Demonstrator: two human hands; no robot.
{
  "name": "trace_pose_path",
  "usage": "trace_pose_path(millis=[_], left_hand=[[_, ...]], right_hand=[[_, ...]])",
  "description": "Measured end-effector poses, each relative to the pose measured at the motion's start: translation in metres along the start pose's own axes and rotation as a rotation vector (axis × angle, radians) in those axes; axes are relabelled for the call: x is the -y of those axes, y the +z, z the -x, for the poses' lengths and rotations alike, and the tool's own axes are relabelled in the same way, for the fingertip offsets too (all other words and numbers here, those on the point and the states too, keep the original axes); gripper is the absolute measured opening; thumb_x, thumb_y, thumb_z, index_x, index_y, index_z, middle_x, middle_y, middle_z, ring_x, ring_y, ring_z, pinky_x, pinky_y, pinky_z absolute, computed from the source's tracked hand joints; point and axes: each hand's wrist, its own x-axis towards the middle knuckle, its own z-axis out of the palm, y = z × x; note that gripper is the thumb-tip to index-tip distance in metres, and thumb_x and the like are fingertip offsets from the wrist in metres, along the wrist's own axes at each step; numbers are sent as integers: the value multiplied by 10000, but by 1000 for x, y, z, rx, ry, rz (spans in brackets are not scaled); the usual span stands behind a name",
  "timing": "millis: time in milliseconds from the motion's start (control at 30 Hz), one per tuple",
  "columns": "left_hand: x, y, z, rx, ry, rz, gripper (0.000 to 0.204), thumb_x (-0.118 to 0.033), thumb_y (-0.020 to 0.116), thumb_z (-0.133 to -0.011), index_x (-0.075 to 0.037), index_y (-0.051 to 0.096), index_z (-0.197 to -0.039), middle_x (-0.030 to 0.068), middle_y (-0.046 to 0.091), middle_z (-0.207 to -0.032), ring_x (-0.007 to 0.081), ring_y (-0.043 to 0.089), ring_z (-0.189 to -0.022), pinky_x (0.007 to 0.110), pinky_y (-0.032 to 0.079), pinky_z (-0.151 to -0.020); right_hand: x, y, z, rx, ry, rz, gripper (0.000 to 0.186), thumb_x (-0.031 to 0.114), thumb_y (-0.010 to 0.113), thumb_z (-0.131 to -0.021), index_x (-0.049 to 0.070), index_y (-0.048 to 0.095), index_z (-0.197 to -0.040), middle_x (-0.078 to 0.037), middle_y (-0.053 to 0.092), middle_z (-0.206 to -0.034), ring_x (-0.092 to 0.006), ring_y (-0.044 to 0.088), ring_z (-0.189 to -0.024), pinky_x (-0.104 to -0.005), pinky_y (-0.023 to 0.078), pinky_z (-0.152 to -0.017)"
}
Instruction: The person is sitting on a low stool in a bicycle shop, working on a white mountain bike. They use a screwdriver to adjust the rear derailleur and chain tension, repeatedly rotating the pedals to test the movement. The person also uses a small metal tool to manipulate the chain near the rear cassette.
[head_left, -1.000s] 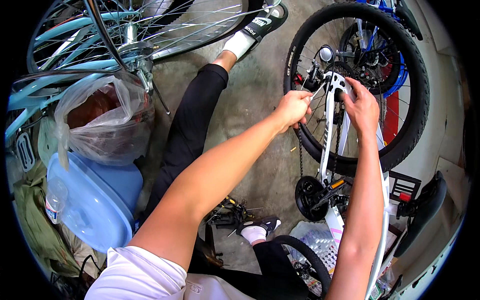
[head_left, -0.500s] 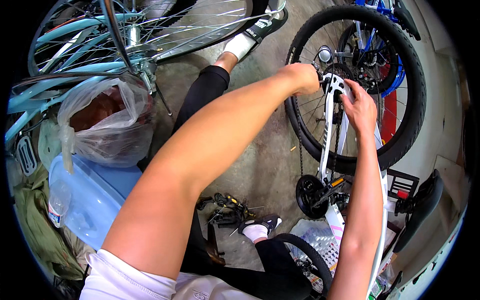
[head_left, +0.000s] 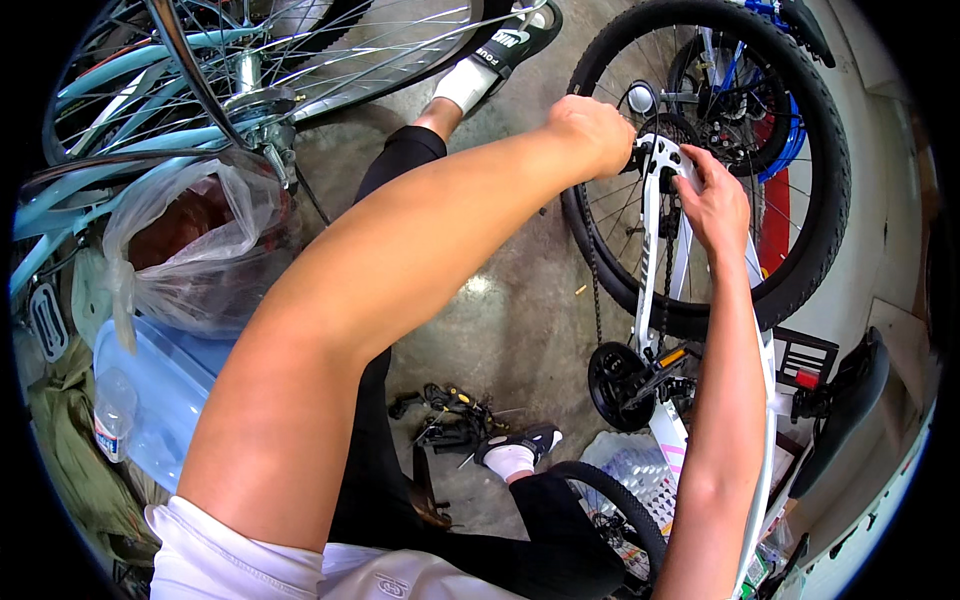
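Observation:
A bicycle with a white frame (head_left: 648,262) stands with its knobby-tyred wheel (head_left: 838,150) toward the far right. My left hand (head_left: 597,135) is closed in a fist beside the wheel's hub end of the frame. A dark part shows at its knuckles, but what lies inside the fist is hidden. From the other side my right hand (head_left: 722,208) curls its fingers and thumb around the frame's end plate near the hub. A loose chain (head_left: 592,262) hangs from the sprocket area toward the black chainring and crank (head_left: 620,385).
At left lean a light-blue bicycle (head_left: 110,215), a clear plastic bag (head_left: 200,250) and a blue plastic tub (head_left: 165,390). Dark metal bike parts (head_left: 450,415) lie on the concrete floor (head_left: 490,310) between my feet. Another blue bicycle (head_left: 795,140) is behind the wheel.
My left fist has risen slightly, and its elbow has shifted left and down. My right hand keeps its hold on the frame's end. The whole view has shifted a little.

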Motion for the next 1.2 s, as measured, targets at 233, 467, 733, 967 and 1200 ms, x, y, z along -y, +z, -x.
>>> trace_pose_path(millis=[233, 467, 733, 967, 1200], left_hand=[[16, 48, 4, -238, 127, -14, 233, -155, 596, -931, -122, 772, -1080, 196, 763, -1079, 343, 759, -1013, 485, 617, -822], [21, 174, 49, 231, -74, 62, 310, -155, 612, -925, -106, 732, -1206, 191, 760, -1114, 364, 752, -1033, 492, 613, -826], [16, 255, 25, -101, -150, 479, 337, -299, 693, -941, -99, 720, -1211, 109, 753, -997, 287, 713, -841, 448, 562, -816], [-62, 172, -69, 84, -468, 2455, 264, -384, 676, -1029, -126, 678, -975, -51, 665, -822, 55, 573, -640, 227, 395, -524], [-68, 170, -95, 53, -575, 2674, 169, -266, 650, -1045, -143, 658, -929, -66, 642, -781, 62, 572, -608, 222, 406, -508]], right_hand=[[-5, 2, 0, 8, 9, 6, 409, 239, 718, -892, 202, 671, -1297, -99, 742, -1174, -330, 704, -1069, -428, 552, -911], [-4, 0, 0, -2, 2, -9, 405, 235, 717, -889, 176, 669, -1286, -103, 739, -1137, -332, 704, -1036, -439, 552, -891], [-5, 4, 1, -50, -27, -37, 392, 202, 728, -869, 177, 682, -1257, -129, 738, -1092, -351, 703, -1039, -462, 552, -898], [-6, 0, 3, -27, -3, -13, 408, 205, 732, -870, 167, 679, -1273, -107, 736, -1118, -332, 704, -1032, -441, 548, -899], [-1, -2, 2, -39, -2, -26, 372, 186, 730, -868, 157, 687, -1236, -118, 742, -1114, -338, 701, -1064, -462, 551, -904]])
